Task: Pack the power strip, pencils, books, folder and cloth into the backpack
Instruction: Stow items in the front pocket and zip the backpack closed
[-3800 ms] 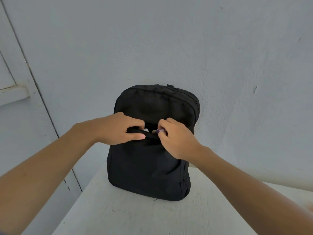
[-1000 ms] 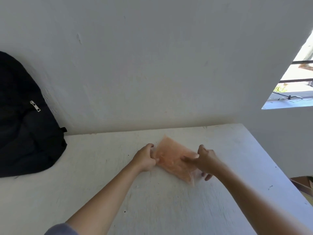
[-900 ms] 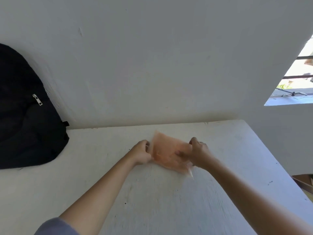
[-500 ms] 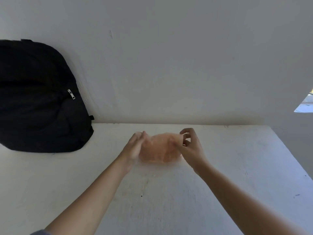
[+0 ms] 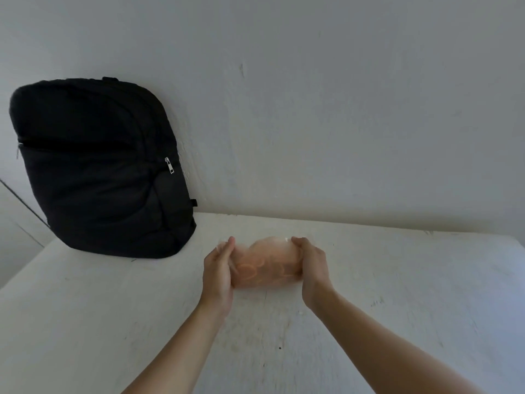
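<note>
backpack (image 5: 99, 172) 1; cloth (image 5: 267, 267) 1; hands 2 (left hand (image 5: 217, 273), right hand (image 5: 314, 268))

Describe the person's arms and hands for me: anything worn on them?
The left forearm and right forearm are bare down to the frame's edge; no sleeve shows. The left hand and right hand are bare too: no gloves, and no watch, bracelet or ring that I can make out, though blur softens them.
</note>
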### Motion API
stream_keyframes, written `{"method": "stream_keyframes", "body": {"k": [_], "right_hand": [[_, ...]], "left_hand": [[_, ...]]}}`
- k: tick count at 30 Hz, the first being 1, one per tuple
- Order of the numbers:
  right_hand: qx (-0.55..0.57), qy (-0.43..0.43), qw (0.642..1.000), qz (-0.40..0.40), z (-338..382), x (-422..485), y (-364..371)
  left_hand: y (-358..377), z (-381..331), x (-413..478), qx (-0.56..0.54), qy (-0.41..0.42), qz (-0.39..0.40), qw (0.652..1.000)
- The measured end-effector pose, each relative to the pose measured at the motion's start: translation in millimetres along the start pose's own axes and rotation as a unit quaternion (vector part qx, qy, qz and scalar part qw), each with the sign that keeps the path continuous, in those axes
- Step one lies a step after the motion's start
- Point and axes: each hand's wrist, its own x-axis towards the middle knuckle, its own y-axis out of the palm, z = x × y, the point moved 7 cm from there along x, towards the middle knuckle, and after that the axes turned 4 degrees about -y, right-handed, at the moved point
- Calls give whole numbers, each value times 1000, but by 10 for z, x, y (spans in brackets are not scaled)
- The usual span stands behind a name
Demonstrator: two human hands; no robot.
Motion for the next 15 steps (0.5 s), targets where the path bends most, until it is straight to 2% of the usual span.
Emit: {"method": "stream_keyframes", "body": {"k": [3,8,11,13,15], "right_hand": [[-12,16,1000,-24,-60,51,18],[-37,-42,997,-46,72,131,13],[-26,-67,997,-14,233,152,122],[-37,-93,995,8,319,207,159],[-36,-113,991,56,352,236,168]], "left_hand": [[-106,52,106,-20,-9,-23,999],[-79,23,173,-43,-45,1,998],[61,-123,158,36,25,59,997],[195,-207,126,108,82,127,983],[261,-180,116,150,88,173,969]]}}
